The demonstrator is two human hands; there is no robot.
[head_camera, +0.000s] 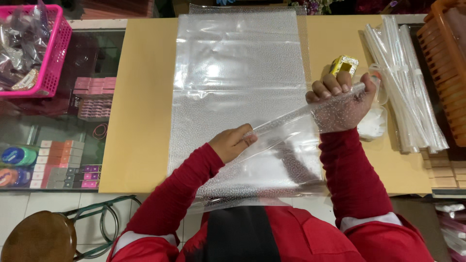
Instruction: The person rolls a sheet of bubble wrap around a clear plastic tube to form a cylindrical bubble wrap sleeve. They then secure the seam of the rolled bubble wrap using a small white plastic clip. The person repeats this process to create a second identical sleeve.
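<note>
A stack of clear dotted plastic sheets (pixel 233 77) lies flat down the middle of the tan table (pixel 141 111). One sheet is rolled into a thin clear tube (pixel 286 123) that slants up above the stack. My left hand (pixel 232 143) pinches the tube's lower end. My right hand (pixel 342 104) is closed around its upper end, partly seen through the plastic. Both arms are in red sleeves.
Finished clear rolled tubes (pixel 405 82) lie in a pile at the right, next to an orange basket (pixel 444 68). A small gold packet (pixel 343 64) lies by my right hand. A pink basket (pixel 36 48) stands on a glass display case (pixel 63 126) at left. A brown stool (pixel 41 237) is below.
</note>
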